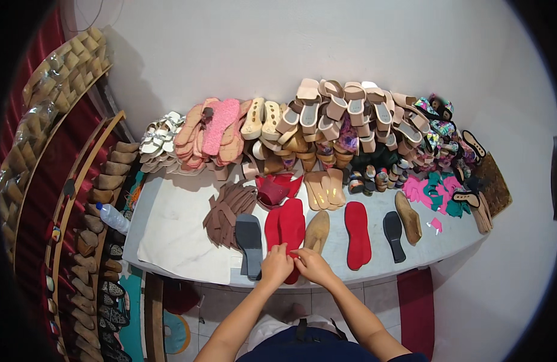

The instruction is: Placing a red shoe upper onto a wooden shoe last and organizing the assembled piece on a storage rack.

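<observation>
In front of me, near the table's front edge, lies a pair of red insoles, partly overlapping. My left hand bends its fingers over their lower part. Close beside it, my right hand pinches the right edge of the same insoles. The fingertips nearly meet, and they cover a bit of the red material. Left of the insoles are dark grey soles. A wooden shoe last lies just right of them, above my right hand. Further right are another red insole pair, a black sole and a second last.
Piled sandals line the wall side of the table. Brown strips, red uppers and beige insoles lie before them. Racks of lasts and a plastic bottle stand left. Pink and green scraps lie right.
</observation>
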{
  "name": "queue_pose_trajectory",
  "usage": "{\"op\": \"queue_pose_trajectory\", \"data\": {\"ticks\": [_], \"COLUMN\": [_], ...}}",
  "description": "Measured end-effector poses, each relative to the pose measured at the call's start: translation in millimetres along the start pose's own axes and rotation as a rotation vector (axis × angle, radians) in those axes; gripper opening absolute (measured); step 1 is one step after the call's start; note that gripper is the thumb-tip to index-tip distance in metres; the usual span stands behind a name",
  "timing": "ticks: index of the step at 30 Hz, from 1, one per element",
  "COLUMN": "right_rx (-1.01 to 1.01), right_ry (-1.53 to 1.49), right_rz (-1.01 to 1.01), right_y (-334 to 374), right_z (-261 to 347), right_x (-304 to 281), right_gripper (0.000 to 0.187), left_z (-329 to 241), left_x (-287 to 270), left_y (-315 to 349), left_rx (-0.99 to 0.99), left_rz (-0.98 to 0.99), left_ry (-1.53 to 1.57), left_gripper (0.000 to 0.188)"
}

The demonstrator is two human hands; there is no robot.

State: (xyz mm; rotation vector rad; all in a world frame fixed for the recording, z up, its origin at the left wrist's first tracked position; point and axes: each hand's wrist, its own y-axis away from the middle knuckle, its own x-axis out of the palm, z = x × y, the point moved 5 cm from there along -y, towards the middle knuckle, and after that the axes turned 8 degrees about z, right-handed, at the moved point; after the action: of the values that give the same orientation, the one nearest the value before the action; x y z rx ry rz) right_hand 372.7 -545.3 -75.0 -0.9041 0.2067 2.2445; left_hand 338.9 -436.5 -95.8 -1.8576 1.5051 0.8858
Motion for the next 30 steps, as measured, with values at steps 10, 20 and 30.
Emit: {"op": "queue_pose_trajectory", "data": {"ticks": [10,20,30], "right_rx": [0.103,0.525,0.336], "right_ry": [-0.083,-0.208,-1.076], "right_rz": [-0.021,-0.304,-0.248], "right_y": [-8,-38,-50], "right_z": [-33,-80,-45], "right_x": [17,46,65], "right_gripper": [0.030,0.053,0.049], "left_z": [49,62,90], "left_x": [40,35,16], "left_y": [-49,-61,-88], "left_rx": [-0.302,-0.503,-0.443], "left_rz": [0.107,0.735,0.633], "left_ry": [0.131,1.191,1.056], "left_gripper": [0.050,0.023,0.041]}}
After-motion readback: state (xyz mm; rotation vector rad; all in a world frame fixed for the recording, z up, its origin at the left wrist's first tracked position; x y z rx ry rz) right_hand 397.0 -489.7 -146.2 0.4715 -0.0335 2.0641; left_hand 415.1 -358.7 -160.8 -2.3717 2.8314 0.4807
